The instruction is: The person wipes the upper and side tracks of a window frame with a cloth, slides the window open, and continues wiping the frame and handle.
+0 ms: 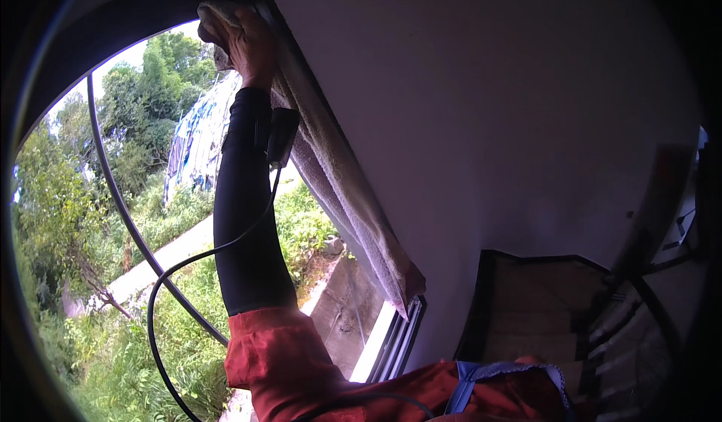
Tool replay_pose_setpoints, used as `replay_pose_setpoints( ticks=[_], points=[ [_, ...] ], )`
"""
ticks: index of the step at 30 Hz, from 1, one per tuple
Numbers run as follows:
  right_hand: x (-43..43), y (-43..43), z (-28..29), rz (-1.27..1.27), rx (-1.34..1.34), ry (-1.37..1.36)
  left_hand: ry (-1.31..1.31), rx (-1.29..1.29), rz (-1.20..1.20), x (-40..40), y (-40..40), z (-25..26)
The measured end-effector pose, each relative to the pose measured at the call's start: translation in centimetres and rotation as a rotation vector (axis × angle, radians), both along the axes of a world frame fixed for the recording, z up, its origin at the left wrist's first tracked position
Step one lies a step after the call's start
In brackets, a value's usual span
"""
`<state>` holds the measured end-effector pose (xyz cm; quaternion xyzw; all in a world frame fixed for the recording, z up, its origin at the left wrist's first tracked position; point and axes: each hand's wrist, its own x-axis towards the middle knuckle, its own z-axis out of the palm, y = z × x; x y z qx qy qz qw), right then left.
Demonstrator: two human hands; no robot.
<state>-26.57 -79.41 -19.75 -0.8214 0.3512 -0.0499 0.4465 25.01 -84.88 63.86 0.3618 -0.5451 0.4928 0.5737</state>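
My left hand (pixel 252 49) is raised to the upper part of a window opening, its fingers around a bunched grey-brown cloth (pixel 219 24) held against the dark frame. A long, light towel-like cloth (pixel 333 168) lies along the right side of the opening, from beside my left hand down to the window track. Whether the two are one piece, I cannot tell. A black sleeve covers my forearm, with a small black device (pixel 283 137) at the wrist and a cable leading from it. My right hand is out of view.
A metal window track (pixel 397 337) forms the opening's lower right edge. A plain wall (pixel 479 111) stands to the right, and a stairway (pixel 530 309) with a dark railing lies at the lower right. A thick black cable (pixel 121 202) crosses the opening; plants and a path lie outside.
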Motion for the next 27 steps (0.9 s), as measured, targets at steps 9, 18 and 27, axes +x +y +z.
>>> replay_pose_setpoints(
  ticks=[9, 18, 27],
  points=[
    [2.3, -1.7, 3.1, -0.003, 0.042, 0.056, 0.110, 0.163, 0.037, 1.5, -3.2, 1.8],
    [6.2, -3.6, 7.1, 0.010, 0.044, 0.097, -0.009, 0.137, 0.026, 4.1, -1.3, -6.8],
    [5.8, -4.1, 9.5, -0.098, 0.050, 0.163, -0.027, -0.204, -0.024, 12.0, 0.8, -2.4]
  ],
)
